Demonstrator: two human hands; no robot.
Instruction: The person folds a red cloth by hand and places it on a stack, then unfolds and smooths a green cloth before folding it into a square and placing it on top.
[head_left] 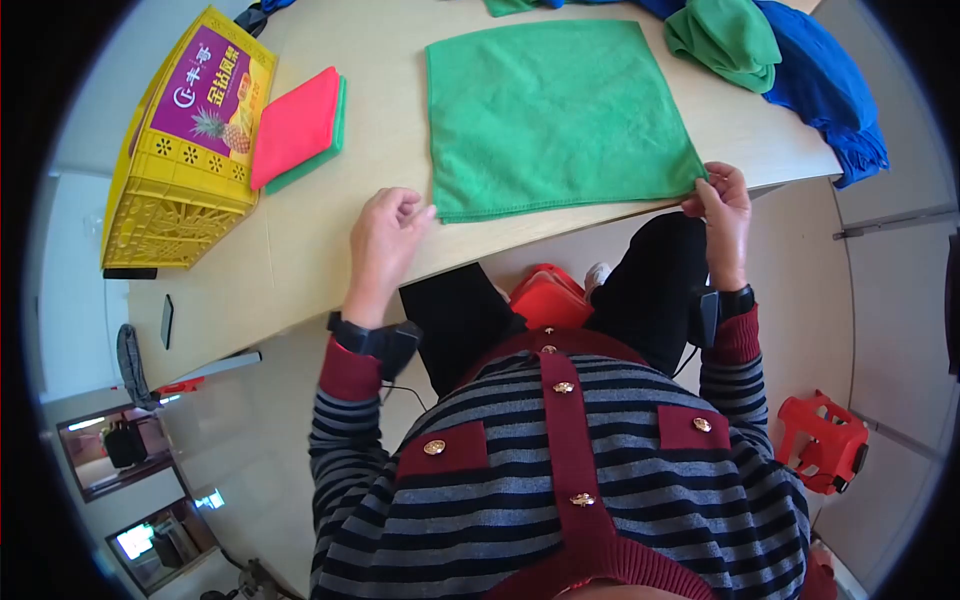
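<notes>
A green cloth (555,115) lies spread flat on the light wooden table (300,240). My left hand (385,235) pinches its near left corner at the table's edge. My right hand (722,200) pinches the near right corner, where the cloth reaches the table's front edge. Both hands wear dark wrist devices over red cuffs.
A folded red cloth on a folded green one (298,128) lies left of the spread cloth, next to a yellow crate (180,170) holding a pineapple-printed box. A crumpled green cloth (728,40) and a blue cloth (825,85) are piled far right. A red stool (822,440) stands on the floor.
</notes>
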